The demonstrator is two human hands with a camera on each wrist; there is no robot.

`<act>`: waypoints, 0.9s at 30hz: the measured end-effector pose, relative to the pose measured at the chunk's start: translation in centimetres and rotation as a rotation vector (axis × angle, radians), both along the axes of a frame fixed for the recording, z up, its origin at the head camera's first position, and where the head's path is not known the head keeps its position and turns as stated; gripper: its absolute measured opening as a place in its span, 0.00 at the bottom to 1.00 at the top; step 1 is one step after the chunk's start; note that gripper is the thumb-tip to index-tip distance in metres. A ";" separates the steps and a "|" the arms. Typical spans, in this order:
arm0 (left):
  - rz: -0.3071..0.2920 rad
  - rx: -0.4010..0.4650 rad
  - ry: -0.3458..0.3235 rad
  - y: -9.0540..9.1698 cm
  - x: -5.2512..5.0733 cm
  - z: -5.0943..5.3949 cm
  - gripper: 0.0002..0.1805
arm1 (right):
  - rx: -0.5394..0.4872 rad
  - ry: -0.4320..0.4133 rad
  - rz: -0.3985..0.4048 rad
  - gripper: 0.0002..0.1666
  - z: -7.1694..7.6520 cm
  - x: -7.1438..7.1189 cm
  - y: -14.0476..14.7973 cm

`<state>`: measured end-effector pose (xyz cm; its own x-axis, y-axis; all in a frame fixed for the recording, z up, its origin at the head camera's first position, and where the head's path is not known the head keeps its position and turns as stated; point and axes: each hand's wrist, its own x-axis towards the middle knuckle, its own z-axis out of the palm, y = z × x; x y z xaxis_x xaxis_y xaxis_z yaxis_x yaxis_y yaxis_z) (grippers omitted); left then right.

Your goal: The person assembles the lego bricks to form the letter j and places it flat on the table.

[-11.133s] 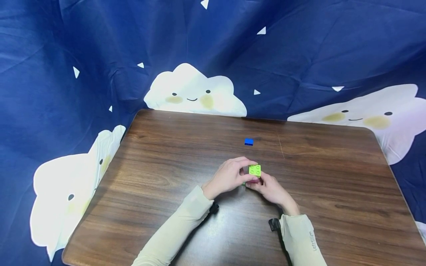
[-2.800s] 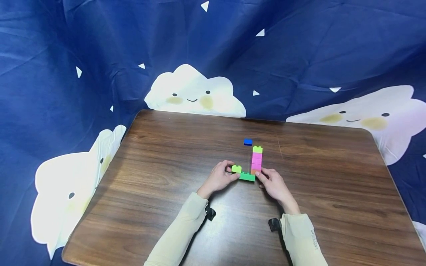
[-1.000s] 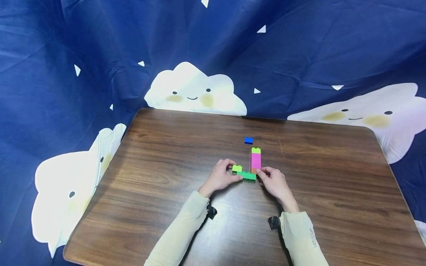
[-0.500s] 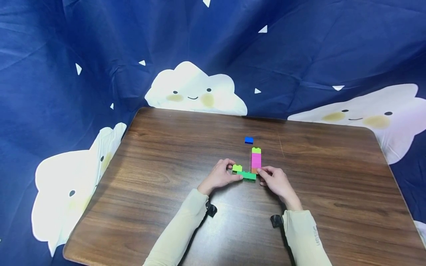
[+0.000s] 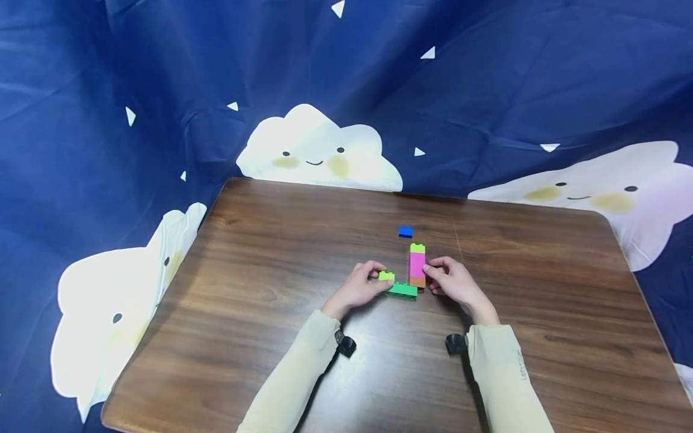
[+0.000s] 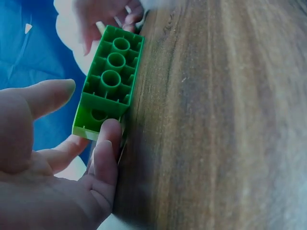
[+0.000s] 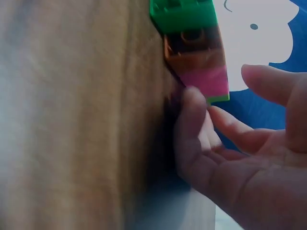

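Note:
A joined build of toy building bricks lies on its side on the table, its hollow undersides facing the person. A long green brick carries a lime brick at its left end and an orange brick at its right. Beyond the orange come a pink section and another lime brick. My left hand has fingers curled about the left lime brick; its thumb stands slightly off in the left wrist view. My right hand brings its fingertips to the pink section's right side, thumb apart.
A loose blue brick lies just beyond the build. The brown wooden table ends at its back edge before a dark blue curtain printed with clouds.
Eleven seconds ago both hands held the build with a lime brick facing up. Lately my right fingers slid from the orange brick to the pink section, and my left thumb rose toward the lime brick.

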<state>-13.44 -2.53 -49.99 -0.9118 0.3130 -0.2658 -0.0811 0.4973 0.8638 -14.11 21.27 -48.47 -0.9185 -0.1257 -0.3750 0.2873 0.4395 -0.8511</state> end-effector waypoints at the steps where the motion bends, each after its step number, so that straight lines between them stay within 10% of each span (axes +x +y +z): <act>1: 0.002 0.004 0.003 0.0 0.0 -0.1 0.22 | 0.023 0.022 0.000 0.30 0.1 -0.3 0.1; 14: 0.019 -0.004 0.006 0.3 0.0 -0.2 0.20 | 0.201 0.277 0.045 0.22 0.4 -5.9 0.6; 27: 0.021 0.009 0.043 0.3 0.1 -0.1 0.19 | 0.337 0.326 0.158 0.19 0.4 -8.7 -0.7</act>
